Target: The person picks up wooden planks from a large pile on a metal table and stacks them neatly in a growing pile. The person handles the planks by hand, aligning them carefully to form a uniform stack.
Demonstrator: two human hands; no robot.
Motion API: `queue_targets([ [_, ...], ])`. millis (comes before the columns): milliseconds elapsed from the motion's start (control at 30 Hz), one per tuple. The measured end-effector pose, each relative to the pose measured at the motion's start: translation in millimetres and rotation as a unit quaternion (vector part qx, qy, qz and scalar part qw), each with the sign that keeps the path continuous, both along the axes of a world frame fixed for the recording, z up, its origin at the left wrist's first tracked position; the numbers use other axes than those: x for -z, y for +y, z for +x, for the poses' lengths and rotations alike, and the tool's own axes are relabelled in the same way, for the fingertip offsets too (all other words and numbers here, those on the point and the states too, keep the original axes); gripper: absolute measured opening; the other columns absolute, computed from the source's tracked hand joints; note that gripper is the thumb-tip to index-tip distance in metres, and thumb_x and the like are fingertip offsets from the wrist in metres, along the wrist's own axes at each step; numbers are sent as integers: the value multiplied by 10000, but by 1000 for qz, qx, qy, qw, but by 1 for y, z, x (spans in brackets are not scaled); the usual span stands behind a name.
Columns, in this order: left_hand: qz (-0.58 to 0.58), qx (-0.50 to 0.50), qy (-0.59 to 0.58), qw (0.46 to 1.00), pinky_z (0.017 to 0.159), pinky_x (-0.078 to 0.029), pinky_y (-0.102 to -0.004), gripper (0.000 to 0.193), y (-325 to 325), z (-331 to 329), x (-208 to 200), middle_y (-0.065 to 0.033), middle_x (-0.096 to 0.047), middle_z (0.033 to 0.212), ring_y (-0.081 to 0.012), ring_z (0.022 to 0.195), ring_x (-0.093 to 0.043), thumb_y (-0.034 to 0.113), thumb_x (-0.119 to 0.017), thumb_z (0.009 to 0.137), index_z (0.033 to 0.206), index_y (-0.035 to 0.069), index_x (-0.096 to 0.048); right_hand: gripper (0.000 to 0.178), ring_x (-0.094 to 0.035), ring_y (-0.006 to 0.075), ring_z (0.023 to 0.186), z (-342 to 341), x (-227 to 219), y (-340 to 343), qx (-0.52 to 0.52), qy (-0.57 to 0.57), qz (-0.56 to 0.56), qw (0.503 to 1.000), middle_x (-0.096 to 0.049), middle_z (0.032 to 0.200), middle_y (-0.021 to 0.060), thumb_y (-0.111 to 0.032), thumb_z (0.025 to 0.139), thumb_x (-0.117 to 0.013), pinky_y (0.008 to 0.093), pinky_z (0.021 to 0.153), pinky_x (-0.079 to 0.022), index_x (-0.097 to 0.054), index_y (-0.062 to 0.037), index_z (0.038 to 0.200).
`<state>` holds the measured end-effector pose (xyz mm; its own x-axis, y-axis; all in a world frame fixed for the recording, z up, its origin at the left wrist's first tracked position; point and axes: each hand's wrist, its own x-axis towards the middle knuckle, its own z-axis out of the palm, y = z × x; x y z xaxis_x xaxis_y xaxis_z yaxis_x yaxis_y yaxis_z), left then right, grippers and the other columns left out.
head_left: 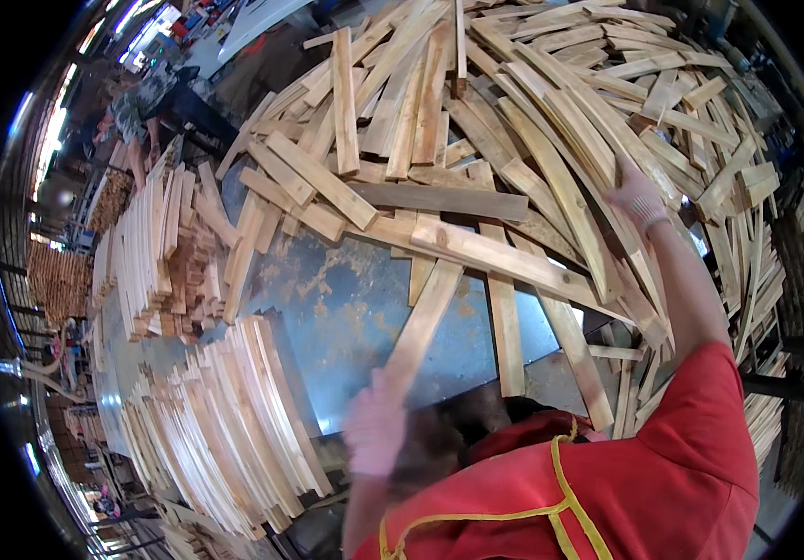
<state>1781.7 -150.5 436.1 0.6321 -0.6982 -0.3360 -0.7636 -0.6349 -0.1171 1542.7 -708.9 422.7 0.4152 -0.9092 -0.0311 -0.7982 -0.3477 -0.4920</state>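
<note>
My left hand [376, 431], smeared by motion, is closed on the near end of a short wooden board [426, 322] that slants over the metal tabletop [350, 345]. The far end of that board lies against the pile, under a longer plank [514, 261]. My right hand [638, 198] reaches into the heap on the right, its fingers curled over the edge of a long pale board [570, 117]. Part of its grip is hidden. A greyish board [444, 199] lies across the heap between my hands.
Neatly lined-up boards [224, 420] cover the table's left side, with another stack [164, 252] behind them. A loose heap of boards [672, 84] spreads across the back and right. Another person [154, 103] bends over stacks at far left. Several boards jut past the table's near edge.
</note>
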Motion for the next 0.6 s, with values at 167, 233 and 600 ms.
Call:
queue_targets([
  [167,58,-53,-54,995,967,-498,-494,887,112,40,-75,-100,-657,1211,-340,1118,-648,316,-837,804,1585,163,-445,929,-664,435,1173,-2,-18,163,-148,46,-15,988,-678,1251,274,-190,775,-830,475,1032,-537,-401,-46,1587],
  [233,46,-69,-45,996,971,-496,-498,907,134,48,-71,-104,-657,1225,-338,1131,-648,312,-845,800,1597,173,-434,931,-663,396,1157,2,30,207,-191,84,2,978,-678,1213,214,-205,763,-840,491,995,-530,-397,-72,1570],
  [600,-400,-386,463,691,1053,-494,-325,846,218,41,-17,-144,-619,1427,-215,1236,-618,15,-693,866,1637,-23,-346,1128,-657,326,1271,74,-7,285,-238,-74,293,923,-674,1374,213,-192,682,-908,375,1111,-502,-351,-71,1654],
])
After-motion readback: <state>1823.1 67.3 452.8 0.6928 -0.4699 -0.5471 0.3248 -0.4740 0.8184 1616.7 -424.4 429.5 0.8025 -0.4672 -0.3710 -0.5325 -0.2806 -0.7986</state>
